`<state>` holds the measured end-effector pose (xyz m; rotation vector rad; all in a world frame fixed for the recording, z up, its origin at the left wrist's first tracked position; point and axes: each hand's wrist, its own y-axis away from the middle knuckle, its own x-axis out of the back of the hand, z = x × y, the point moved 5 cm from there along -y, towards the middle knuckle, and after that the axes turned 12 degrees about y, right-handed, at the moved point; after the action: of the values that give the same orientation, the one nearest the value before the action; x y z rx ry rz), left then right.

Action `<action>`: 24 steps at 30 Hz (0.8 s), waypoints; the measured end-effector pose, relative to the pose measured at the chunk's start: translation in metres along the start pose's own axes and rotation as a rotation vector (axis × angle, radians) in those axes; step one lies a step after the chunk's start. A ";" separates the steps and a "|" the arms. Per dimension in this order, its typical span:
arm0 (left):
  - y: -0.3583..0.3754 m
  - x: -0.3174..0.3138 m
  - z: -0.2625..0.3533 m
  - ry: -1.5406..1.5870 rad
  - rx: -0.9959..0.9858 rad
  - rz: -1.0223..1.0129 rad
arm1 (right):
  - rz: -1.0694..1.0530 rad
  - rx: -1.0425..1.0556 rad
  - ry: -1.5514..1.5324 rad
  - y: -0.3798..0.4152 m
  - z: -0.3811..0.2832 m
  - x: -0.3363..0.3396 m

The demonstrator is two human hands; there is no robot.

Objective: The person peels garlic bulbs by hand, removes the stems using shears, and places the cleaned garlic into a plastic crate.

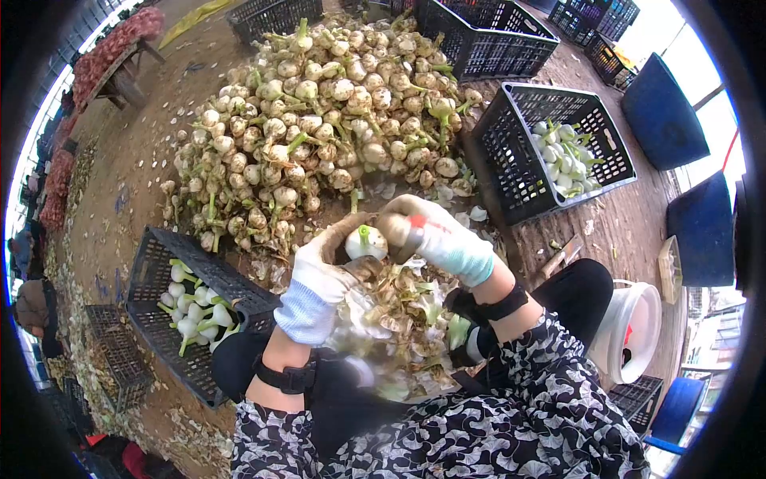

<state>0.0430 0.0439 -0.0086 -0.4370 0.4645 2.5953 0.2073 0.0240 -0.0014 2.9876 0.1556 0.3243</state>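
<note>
My left hand (329,259), in a soiled white glove, is closed around a peeled white garlic bulb (367,243) with a short green stem stub. Right beside the bulb, my right hand (423,231) is curled shut, also gloved. A red patch and a dark bit show at its fingers, but what it grips I cannot make out. Loose papery skins and leaves (399,319) lie below both hands, between my legs. Beyond them rises a large heap of unpeeled garlic bulbs (319,120) with dirt and cut stems.
A tilted black crate (239,283) at left and another black crate (511,172) at right hold clean white bulbs. A knife (562,255) with a wooden handle lies near my right knee, by a white bucket (630,327). More black crates (511,52) stand behind the heap.
</note>
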 end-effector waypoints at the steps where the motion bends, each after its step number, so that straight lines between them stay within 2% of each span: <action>1: 0.005 -0.001 0.004 0.033 0.047 -0.053 | -0.092 0.104 0.129 -0.007 0.006 -0.006; 2: 0.006 0.001 0.004 0.034 0.046 -0.052 | -0.093 0.105 0.130 -0.008 0.005 -0.004; 4: 0.007 0.003 0.006 0.163 0.007 -0.046 | -0.153 -0.040 -0.040 -0.004 0.006 0.000; 5: 0.007 0.002 0.011 0.058 -0.054 -0.056 | -0.169 -0.151 -0.209 0.003 0.007 0.000; 8: 0.002 0.007 0.000 0.028 -0.059 0.016 | -0.107 -0.125 -0.343 0.009 0.007 0.000; 9: 0.007 0.002 0.004 0.131 0.046 0.031 | -0.090 -0.099 -0.232 0.008 0.006 -0.001; 10: 0.006 0.001 0.003 0.129 0.047 0.028 | -0.138 -0.133 -0.153 0.007 0.006 -0.004; 12: 0.005 0.003 0.000 0.080 0.051 0.042 | -0.072 0.063 0.238 -0.001 0.001 -0.008; 16: 0.005 0.008 -0.002 0.120 0.060 0.056 | 0.063 0.060 0.379 0.010 -0.012 -0.006; 18: 0.007 0.006 -0.002 0.046 0.038 0.027 | 0.188 0.291 0.509 0.016 -0.022 -0.010; 20: 0.008 0.002 0.004 -0.033 0.012 -0.011 | 0.189 0.287 0.593 0.016 -0.024 -0.009; 22: 0.013 -0.001 0.007 0.042 0.137 -0.075 | 0.167 0.268 0.707 0.012 -0.016 -0.006; 23: 0.014 -0.003 0.007 0.061 0.124 -0.128 | 0.175 0.165 0.598 0.007 -0.005 -0.003; 24: 0.010 -0.001 0.003 0.061 0.118 -0.131 | 0.179 0.169 0.602 0.007 -0.002 0.000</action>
<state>0.0383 0.0364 -0.0027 -0.4900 0.5858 2.4197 0.2077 0.0177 0.0013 2.9654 -0.0317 1.2815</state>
